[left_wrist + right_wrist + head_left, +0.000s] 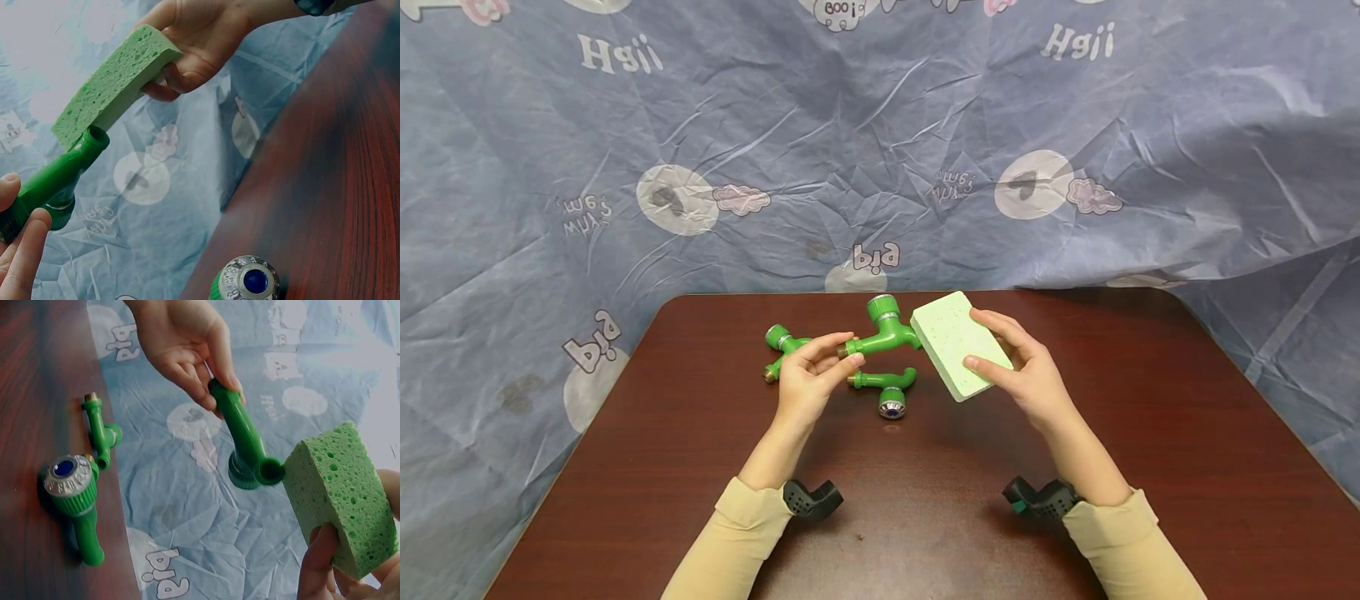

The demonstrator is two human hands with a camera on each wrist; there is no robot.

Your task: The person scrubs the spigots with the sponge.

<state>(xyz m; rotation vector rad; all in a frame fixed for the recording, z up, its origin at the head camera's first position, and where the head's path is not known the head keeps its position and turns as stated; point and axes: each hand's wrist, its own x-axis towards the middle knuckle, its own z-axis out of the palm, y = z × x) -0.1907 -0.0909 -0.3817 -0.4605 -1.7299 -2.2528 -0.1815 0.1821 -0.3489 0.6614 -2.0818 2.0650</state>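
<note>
My left hand (812, 375) pinches a green tap (887, 336) by its threaded end, holding it up above the table. The tap's ribbed knob points upward in the head view, and its spout opening (270, 470) faces the right hand. Between the thumb and fingers of my right hand (1026, 367) is a light green sponge (958, 346), tilted, its edge right at the tap's spout. In the left wrist view the sponge (115, 84) overlaps the spout tip.
Two more green taps lie on the dark wooden table (700, 467): one tap (891, 392) with its silver-faced knob toward me, another tap (781, 343) partly behind the left hand. A blue printed cloth (820, 125) hangs behind the table's far edge.
</note>
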